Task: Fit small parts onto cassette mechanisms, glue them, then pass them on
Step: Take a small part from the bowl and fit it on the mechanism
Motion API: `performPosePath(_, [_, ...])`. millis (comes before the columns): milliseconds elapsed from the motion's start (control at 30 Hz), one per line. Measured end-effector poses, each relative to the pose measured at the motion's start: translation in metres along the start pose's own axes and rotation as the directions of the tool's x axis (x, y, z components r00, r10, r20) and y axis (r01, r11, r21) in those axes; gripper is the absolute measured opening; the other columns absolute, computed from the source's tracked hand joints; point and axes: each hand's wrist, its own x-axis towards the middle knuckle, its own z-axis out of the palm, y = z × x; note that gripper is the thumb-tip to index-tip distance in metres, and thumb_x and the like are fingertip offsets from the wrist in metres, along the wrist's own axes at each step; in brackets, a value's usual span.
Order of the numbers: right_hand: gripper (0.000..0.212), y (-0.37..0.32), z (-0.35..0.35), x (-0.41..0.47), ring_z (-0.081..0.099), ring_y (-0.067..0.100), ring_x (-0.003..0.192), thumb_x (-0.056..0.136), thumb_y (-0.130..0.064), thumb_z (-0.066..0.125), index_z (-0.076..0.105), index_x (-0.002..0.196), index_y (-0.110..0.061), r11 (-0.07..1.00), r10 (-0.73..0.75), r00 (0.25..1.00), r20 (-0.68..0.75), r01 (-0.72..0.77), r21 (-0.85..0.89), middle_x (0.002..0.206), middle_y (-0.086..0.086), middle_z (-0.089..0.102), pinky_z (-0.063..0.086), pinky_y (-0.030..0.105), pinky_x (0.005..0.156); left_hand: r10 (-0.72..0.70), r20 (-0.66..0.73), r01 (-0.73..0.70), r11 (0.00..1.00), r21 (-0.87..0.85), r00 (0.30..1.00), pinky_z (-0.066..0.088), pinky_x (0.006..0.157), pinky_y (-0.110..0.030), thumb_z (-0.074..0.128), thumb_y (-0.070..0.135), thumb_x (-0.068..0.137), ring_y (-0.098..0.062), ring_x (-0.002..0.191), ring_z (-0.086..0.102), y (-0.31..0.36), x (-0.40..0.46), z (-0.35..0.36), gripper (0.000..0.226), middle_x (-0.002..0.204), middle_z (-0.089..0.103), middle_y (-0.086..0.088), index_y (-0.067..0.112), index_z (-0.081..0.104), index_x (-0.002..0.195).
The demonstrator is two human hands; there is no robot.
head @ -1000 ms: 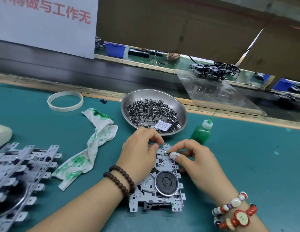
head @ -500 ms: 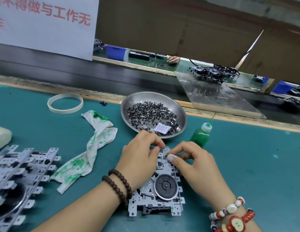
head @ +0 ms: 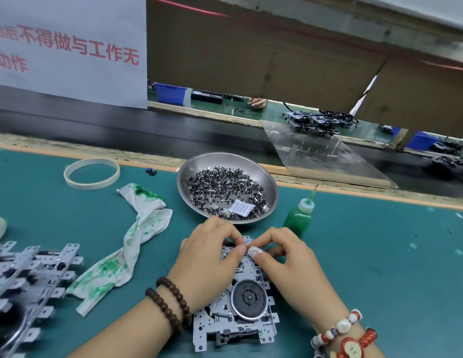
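1. Cassette mechanism (head: pixel 247 310) lies flat on the green surface (head: pixel 380 267), centre-bottom, black round flywheel facing up.
2. Left hand (head: pixel 208 257) rests over the mech's left-top part, thumb & forefinger curled together at the top edge; looks like a pinch on a small part, but the part itself is too tiny to make out.
3. Right hand (head: pixel 290 257) is curled the same way, thumb tip touching the left thumb tip over the mech's top edge; what it pinches can't be told.
4. Steel bowl (head: pixel 269 187) w/ a heap of small dark parts & a white paper slip sits just behind the hands.
5. Green glue bottle (head: pixel 297 218) stands upright, right of the bowl, near the right hand.
6. Green-stained white rag (head: pixel 127 251) lies left of the hands; tape ring (head: pixel 92 173) further back-left.
7. Stack of more mechanisms (head: pixel 26 288) at the left edge.
8. Bead bracelets on both wrists.
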Motion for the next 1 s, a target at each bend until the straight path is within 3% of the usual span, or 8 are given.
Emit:
performPosePath(433, [0.011,0.0002,0.0011,-0.0009,0.053,-0.006,0.064,0.085,-0.023,0.064,0.06,0.075,-0.023,0.996,0.053,0.998,0.032,-0.055,0.064,0.087,-0.007,0.055,0.039,0.006,0.061,-0.037,0.022,0.038,0.997,-0.066,0.999,0.039,0.095,-0.029,0.059,0.026,0.087,0.0,0.095,0.051,-0.0062,0.0052,-0.0016,0.018,0.091,0.051,0.019,0.033,0.057,0.071])
performPosePath(700, [0.01,0.0006,0.0008,-0.0007,0.051,0.006,0.057,0.083,-0.022,0.065,0.061,0.074,-0.022,0.982,0.098,0.993,0.058,-0.106,0.155,0.077,0.004,0.066,0.043,0.025,0.06,-0.03,-0.004,0.03,0.996,-0.081,1.0,0.041,0.09,-0.024,0.061,0.024,0.086,0.001,0.093,0.053,-0.0069,0.0066,0.0003,0.018,0.091,0.053,0.017,0.033,0.059,0.071])
performPosePath(933, [0.013,0.002,0.0017,-0.0006,0.054,-0.003,0.055,0.085,-0.017,0.063,0.061,0.073,-0.024,0.971,0.102,0.99,0.098,-0.12,0.207,0.076,-0.014,0.066,0.044,0.018,0.061,-0.029,-0.011,0.028,0.996,-0.082,1.0,0.04,0.087,-0.021,0.063,0.024,0.085,0.0,0.092,0.053,-0.0056,0.0058,-0.0001,0.017,0.091,0.053,0.016,0.032,0.06,0.07])
performPosePath(1000, [0.015,0.0015,0.0016,-0.0005,0.054,-0.001,0.057,0.085,-0.014,0.062,0.06,0.074,-0.024,0.965,0.111,0.988,0.107,-0.133,0.227,0.078,-0.012,0.065,0.044,0.02,0.063,-0.027,-0.012,0.026,0.995,-0.094,1.0,0.041,0.087,-0.021,0.063,0.023,0.085,-0.001,0.092,0.053,-0.005,0.0058,-0.0001,0.017,0.09,0.054,0.015,0.031,0.059,0.07])
